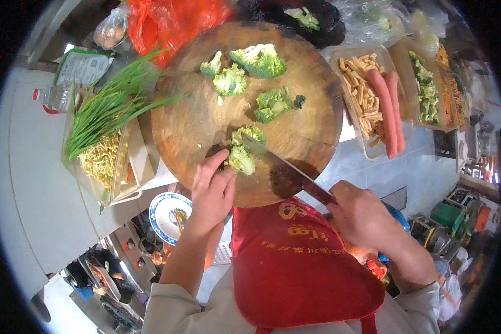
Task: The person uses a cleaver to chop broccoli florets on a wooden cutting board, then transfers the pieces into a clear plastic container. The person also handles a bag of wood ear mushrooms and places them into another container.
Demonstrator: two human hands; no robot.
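A kitchen knife [288, 169] is held by its handle in my right hand [357, 213]. Its blade slants up and left, the tip lying over a broccoli floret [250, 135] near the front of the round wooden chopping board [217, 112]. Just below that floret, the fingers of my left hand [213, 188] hold another broccoli piece [241, 159] at its left side; its stem end is hidden by the fingers. Farther back on the board lie a large broccoli chunk [261, 60], smaller florets [229, 79] and a loose piece [273, 104].
Left of the board, green chives [112, 104] lie across a plastic tub of sprouts [98, 163]. On the right, a clear container [373, 156] holds tan strips and two pink sausages [382, 112]. Behind are a red plastic bag [175, 25] and a black bag [271, 12]. A blue-rimmed bowl [158, 213] sits lower left.
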